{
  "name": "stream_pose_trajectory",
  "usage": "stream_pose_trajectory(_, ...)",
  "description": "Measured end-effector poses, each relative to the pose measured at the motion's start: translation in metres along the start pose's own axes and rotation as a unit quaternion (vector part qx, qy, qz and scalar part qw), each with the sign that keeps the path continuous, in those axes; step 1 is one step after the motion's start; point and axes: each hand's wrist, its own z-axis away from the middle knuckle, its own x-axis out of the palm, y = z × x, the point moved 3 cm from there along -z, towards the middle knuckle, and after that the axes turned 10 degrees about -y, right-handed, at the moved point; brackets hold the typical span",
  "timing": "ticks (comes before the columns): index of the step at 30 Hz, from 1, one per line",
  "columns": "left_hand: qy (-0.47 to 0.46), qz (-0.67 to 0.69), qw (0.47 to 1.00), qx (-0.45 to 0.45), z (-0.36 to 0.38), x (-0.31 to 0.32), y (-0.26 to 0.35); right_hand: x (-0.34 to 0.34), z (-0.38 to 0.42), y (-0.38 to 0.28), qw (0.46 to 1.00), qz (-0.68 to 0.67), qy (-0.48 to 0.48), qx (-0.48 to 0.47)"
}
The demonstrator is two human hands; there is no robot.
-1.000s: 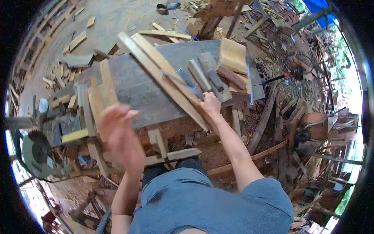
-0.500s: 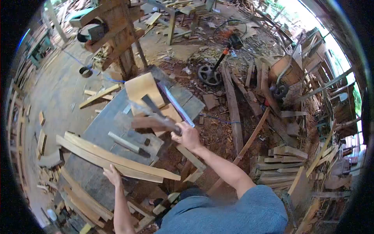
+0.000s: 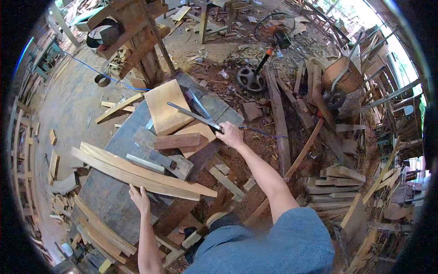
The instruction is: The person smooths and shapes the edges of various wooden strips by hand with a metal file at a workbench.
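Two long curved pale boards [image 3: 137, 172] lie side by side across the near part of the worktable [image 3: 112, 194]. My left hand [image 3: 139, 199] is closed at the lower edge of the nearer board. In my right hand [image 3: 229, 135] is a long, flat, dark metal bar-shaped tool [image 3: 191, 114], gripped by its near end and pointing up and left. Its blade overlaps a broad curved wooden panel [image 3: 169, 107] in this view. Below the panel sit a reddish-brown wood block [image 3: 177, 141], a dark block [image 3: 163, 160] and a grey bar [image 3: 145, 163].
A thick wooden post [image 3: 141, 55] rises behind the table, with a blue cord [image 3: 98, 72] running past it. Stacked wood pieces [image 3: 337, 182] lie at right, and more curved boards [image 3: 102, 233] at lower left. Beyond the table stands a spoked black wheel [image 3: 251, 79].
My right hand has shifted slightly right and up with the metal tool, which was blurred and is now sharper. The curved boards and my left hand sit a little higher in view.
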Motion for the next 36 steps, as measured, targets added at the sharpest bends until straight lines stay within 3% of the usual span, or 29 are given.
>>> stream_pose_trajectory(4,-0.002,-0.046,0.998,0.047,-0.004,-0.003,-0.005,-0.013,0.003,-0.007,0.998,0.005,-0.021,-0.055)
stream_pose_trajectory(6,-0.006,-0.038,0.998,0.055,-0.005,-0.007,0.002,-0.029,0.013,-0.026,0.999,-0.013,0.038,-0.035)
stream_pose_trajectory(10,-0.066,-0.022,0.998,-0.005,0.022,-0.016,0.018,-0.038,0.053,-0.087,0.99,-0.019,0.098,-0.098)
stream_pose_trajectory(13,-0.001,-0.008,0.995,0.102,0.071,-0.03,0.045,-0.011,0.082,-0.127,0.981,-0.071,0.008,-0.179)
stream_pose_trajectory(15,0.073,-0.04,0.987,0.137,0.101,-0.032,0.024,0.015,0.112,-0.168,0.963,-0.123,-0.079,-0.227)
stream_pose_trajectory(16,0.053,-0.002,0.995,0.083,0.123,-0.039,0.019,0.019,0.129,-0.189,0.955,-0.118,-0.139,-0.235)
stream_pose_trajectory(19,0.12,-0.03,0.992,0.039,0.179,-0.05,-0.024,0.069,0.167,-0.225,0.921,-0.132,-0.263,-0.255)
stream_pose_trajectory(21,0.167,-0.04,0.984,-0.046,0.211,-0.062,-0.053,0.101,0.196,-0.254,0.885,-0.141,-0.347,-0.278)
stream_pose_trajectory(23,0.204,-0.076,0.971,-0.093,0.236,-0.071,-0.083,0.122,0.219,-0.262,0.888,-0.109,-0.384,-0.229)
stream_pose_trajectory(24,0.216,-0.092,0.966,-0.111,0.243,-0.077,-0.093,0.155,0.226,-0.249,0.874,-0.123,-0.295,-0.367)
stream_pose_trajectory(27,0.235,-0.096,0.957,-0.142,0.25,-0.092,-0.121,0.169,0.252,-0.257,0.873,-0.013,-0.343,-0.347)
stream_pose_trajectory(32,0.252,-0.111,0.941,-0.195,0.222,-0.11,-0.163,0.182,0.268,-0.265,0.884,-0.013,-0.318,-0.344)
stream_pose_trajectory(36,0.135,-0.161,0.936,-0.283,0.189,-0.121,-0.171,0.187,0.266,-0.264,0.895,0.014,-0.328,-0.303)
